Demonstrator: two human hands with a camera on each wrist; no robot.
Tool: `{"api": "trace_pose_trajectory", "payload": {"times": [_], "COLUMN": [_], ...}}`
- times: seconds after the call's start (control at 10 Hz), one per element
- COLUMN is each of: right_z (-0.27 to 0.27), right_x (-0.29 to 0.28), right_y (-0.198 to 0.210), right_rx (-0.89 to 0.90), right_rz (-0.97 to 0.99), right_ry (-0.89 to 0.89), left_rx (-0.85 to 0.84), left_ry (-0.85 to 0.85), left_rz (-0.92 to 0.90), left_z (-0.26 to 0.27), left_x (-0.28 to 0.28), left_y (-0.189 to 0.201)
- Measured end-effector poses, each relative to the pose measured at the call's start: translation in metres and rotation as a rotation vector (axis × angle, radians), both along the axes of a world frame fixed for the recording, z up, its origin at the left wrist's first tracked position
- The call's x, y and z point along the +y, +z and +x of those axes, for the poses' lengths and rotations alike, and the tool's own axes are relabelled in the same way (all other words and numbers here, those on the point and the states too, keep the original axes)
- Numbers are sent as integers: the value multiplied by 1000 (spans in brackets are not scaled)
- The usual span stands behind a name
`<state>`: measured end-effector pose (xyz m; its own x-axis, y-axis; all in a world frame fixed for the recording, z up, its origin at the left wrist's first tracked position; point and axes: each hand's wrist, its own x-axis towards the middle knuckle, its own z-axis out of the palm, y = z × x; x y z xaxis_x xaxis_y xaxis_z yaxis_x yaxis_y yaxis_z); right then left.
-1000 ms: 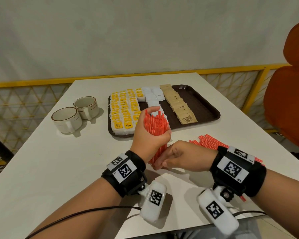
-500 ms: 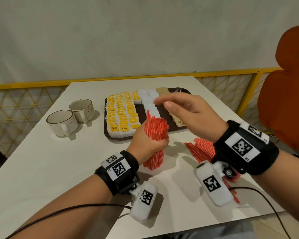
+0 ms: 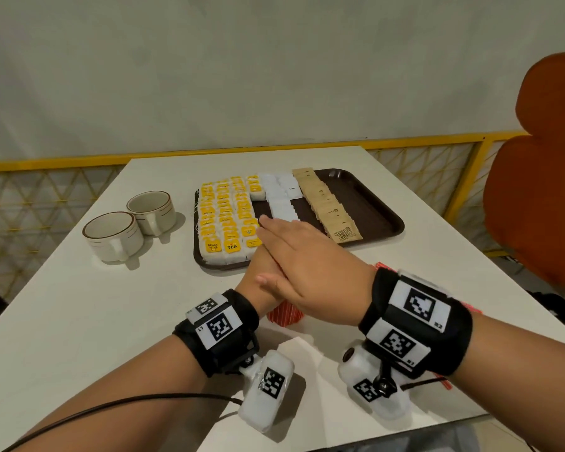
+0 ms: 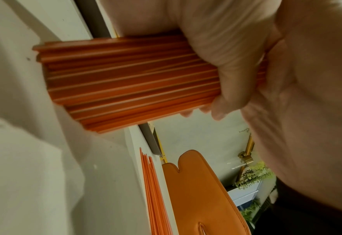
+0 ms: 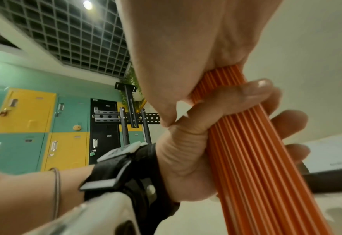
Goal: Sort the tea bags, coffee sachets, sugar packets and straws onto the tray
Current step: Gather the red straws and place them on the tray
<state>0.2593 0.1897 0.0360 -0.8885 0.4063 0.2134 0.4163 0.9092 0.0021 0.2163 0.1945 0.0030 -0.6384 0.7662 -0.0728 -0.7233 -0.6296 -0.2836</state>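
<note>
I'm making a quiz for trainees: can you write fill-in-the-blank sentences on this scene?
The left hand grips the bundle of orange sticks, which stands ____ on the table. The right hand lies flat on the bundle's ____ end. Left of the tray stand ____ cups.
Missing: upright; top; two.

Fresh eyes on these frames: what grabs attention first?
First, the thick bundle of thin orange-red plastic sticks standing upright on the white table, gripped by the left hand with the right hand laid flat on its top end. Behind it, a dark brown plastic tray holds neat rows of yellow-labelled tea bags, white sachets and brown paper sachets; two cream ceramic cups sit to its left.
</note>
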Motion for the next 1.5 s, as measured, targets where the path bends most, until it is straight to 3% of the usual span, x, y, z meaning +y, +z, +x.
{"api": "trace_pose_trajectory", "payload": {"times": [0.1,0.2,0.3,0.4,0.5,0.6,0.7,0.8,0.9,1.1,1.2,1.3,1.4,1.5], "right_z": [-2,-4,-3,2,11,16,18,19,17,16,18,22,23,14], "right_x": [-1,-1,-1,7,19,32,30,13,3,-5,-6,6,16,3], "right_y": [3,7,15,31,54,51,20,-5,-17,-26,-20,-2,25,41], "right_rx": [-94,-121,-143,-59,347,636,356,81,16,-66,-111,-230,129,418], "right_rz": [62,22,-84,-422,-751,-739,-791,-596,-493,-513,-547,-442,-392,-465], "right_ry": [-66,-86,-56,18,4,-130,-250,-210,-172,-210,-209,-218,-250,-76], "left_rx": [84,124,105,1279,1869,1821,1735,1746,1733,1776,1784,1806,1831,1857], "left_ry": [186,234,361,476,-109,72,133,162,210,184,118,42,24,-17], "left_rz": [150,31,-275,-597,-626,-691,-733,-795,-804,-805,-826,-801,-807,-826], "left_z": [8,0,-13,-38,-69,-72,-79,-79,-69,-56,-58,-62,-61,-65], "left_x": [-2,-9,-29,-27,-27,-34,-40,-46,-51,-56,-54,-54,-50,-49], "left_y": [13,20,23,14,-9,7,14,9,1,-17,-21,-19,-21,-21]}}
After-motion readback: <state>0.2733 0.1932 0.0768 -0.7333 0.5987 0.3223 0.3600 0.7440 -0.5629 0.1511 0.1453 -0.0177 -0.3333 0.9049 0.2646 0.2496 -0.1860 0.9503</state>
